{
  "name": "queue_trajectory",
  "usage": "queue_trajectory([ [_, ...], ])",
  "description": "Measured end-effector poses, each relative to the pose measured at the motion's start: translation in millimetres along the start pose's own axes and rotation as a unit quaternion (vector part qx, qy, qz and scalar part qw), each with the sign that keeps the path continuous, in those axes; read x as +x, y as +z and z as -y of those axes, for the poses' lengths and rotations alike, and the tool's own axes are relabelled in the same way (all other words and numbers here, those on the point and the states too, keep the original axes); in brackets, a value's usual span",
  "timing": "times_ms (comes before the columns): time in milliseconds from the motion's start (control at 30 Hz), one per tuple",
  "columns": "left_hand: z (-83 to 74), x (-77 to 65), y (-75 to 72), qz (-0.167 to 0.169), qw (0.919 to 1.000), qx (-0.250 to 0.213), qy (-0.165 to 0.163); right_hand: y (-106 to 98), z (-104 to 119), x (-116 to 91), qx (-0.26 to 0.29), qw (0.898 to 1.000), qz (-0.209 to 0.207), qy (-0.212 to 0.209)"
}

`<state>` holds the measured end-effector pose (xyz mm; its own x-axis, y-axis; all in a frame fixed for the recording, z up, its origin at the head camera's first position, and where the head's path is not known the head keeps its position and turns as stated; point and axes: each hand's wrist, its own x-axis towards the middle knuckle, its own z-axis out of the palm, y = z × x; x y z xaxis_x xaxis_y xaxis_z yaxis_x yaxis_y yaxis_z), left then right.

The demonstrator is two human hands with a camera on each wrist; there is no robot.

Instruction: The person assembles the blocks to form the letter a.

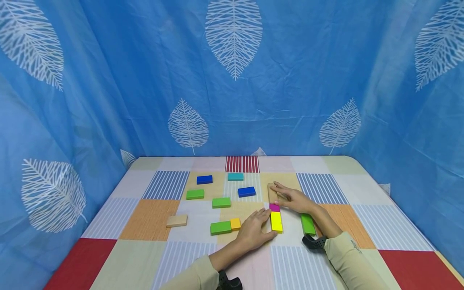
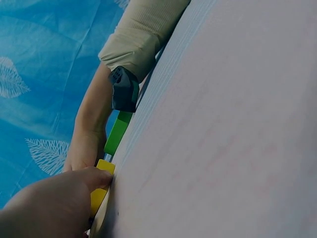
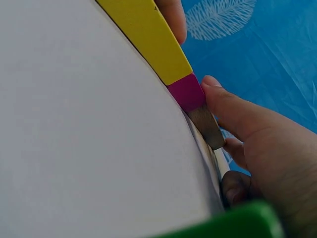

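A yellow block (image 1: 276,222), a small magenta block (image 1: 274,208) and a plain wooden block (image 1: 272,194) lie end to end in a line on the patterned cloth. My left hand (image 1: 253,230) rests along the left side of the yellow block, its thumb by the near end. In the left wrist view, that thumb (image 2: 96,177) touches the yellow block. With thumb and fingers my right hand (image 1: 295,200) holds the wooden block, the thumb beside the magenta joint. The right wrist view shows this hand (image 3: 270,134) beside the wooden block (image 3: 207,126).
A green block (image 1: 307,224) lies under the right forearm. To the left are more green blocks (image 1: 220,228), an orange block (image 1: 235,224), a wooden block (image 1: 177,220), dark blue blocks (image 1: 246,192) and a teal block (image 1: 235,177). Blue curtains (image 1: 282,100) surround the table.
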<state>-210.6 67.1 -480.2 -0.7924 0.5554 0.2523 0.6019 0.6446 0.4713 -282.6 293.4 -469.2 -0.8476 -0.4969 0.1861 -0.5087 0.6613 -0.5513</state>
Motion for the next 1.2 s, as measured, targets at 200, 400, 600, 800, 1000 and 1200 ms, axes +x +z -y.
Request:
queue_trajectory([
  [200,0.3,0.1,-0.5,0.005,1.0000,-0.001,0.004,0.3,1.4,-1.1,-0.011,0.999,-0.005,0.045],
  [400,0.1,-0.3,0.1,0.007,0.9999,0.006,0.005,0.7,2.2,-1.7,-0.012,0.998,0.000,0.061],
  [600,0.1,0.5,0.2,0.003,1.0000,0.005,0.003,0.3,2.4,-1.2,-0.012,0.998,0.000,0.066],
  [800,0.6,-0.4,0.8,0.002,1.0000,0.003,0.008,-0.4,4.6,-2.1,0.000,0.998,0.008,0.067],
  [1000,0.1,-0.7,0.4,0.001,0.9999,0.008,0.009,0.5,4.0,-3.4,0.009,0.998,0.006,0.067],
  [1200,-1.3,-1.2,-1.4,0.004,0.9999,0.013,0.007,1.8,6.3,-12.7,0.058,0.997,-0.004,0.045],
])
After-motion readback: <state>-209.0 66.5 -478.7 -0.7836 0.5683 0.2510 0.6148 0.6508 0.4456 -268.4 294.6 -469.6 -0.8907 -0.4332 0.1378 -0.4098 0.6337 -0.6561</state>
